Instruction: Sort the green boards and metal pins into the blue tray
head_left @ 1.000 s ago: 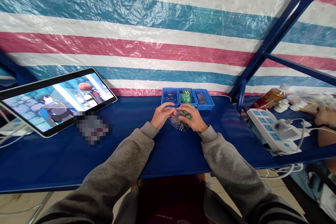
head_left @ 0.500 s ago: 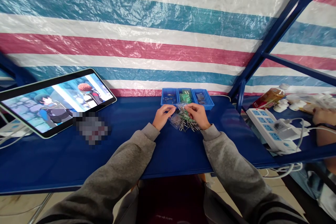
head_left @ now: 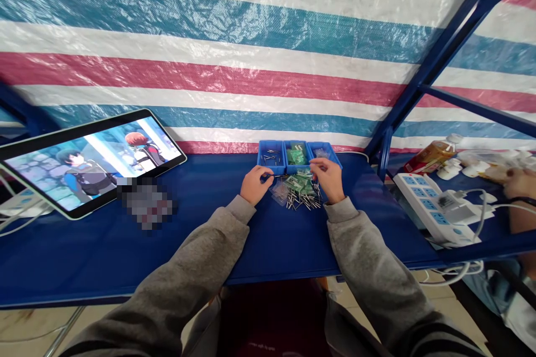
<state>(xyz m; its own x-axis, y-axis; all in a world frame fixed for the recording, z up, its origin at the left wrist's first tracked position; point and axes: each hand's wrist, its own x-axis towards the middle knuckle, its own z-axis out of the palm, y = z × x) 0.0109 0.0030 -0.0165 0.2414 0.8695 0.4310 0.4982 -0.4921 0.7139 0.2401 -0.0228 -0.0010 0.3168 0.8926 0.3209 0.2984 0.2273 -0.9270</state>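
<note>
L hand: fingertips pinched on thin metal pc.. R hand: half-curled, grip can't tell. Metal pins, green pkts., clear bags: heaped betw. hands, nr. tabletop's far edge. Blue trays, x3: behind, along far edge.

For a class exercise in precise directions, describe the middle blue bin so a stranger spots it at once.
Find the blue table below the striped tarpaulin, then three blue bins at its back edge. The left bin holds metal pieces and the right bin clear packets; only the middle bin holds green packets.
</note>
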